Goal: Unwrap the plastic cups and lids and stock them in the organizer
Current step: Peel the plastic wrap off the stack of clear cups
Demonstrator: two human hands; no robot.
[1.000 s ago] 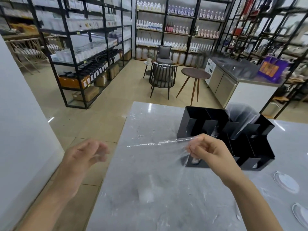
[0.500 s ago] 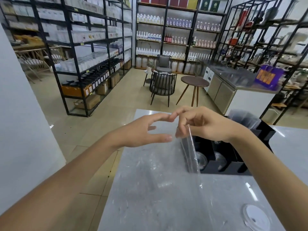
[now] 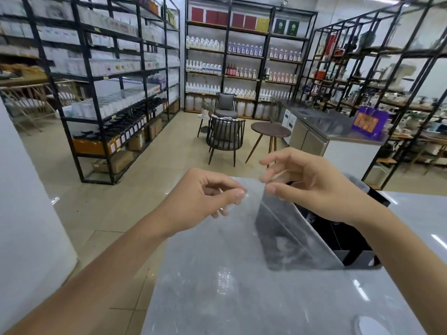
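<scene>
Both my hands are up over the table (image 3: 278, 298), holding a clear plastic wrap (image 3: 244, 238) between them. Left hand (image 3: 205, 201) is closed, thumb and forefinger pinched on the wrap's top left corner, other fingers curled under. Right hand (image 3: 312, 184) pinches the wrap's top edge between thumb and forefinger; its other fingers are spread loose above. The hands are near each other but apart, with the wrap's top edge stretched between.

The wrap hangs down from both pinches as a wide sheet toward the table's near edge, creased, with a fold running diagonally down to the right from the right hand. Its lower end blurs into the table glare, so I can't tell whether it touches.

Black organizer (image 3: 350, 238) sits on the table toward the far right side, behind the wrap and partly under my right wrist. Its left part is seen only through the plastic. What is in its compartments I can't make out.

One white round lid (image 3: 371, 326) lies flat on the table at the near right, cut off by the frame's bottom edge.

No cups clearly visible from here.
</scene>
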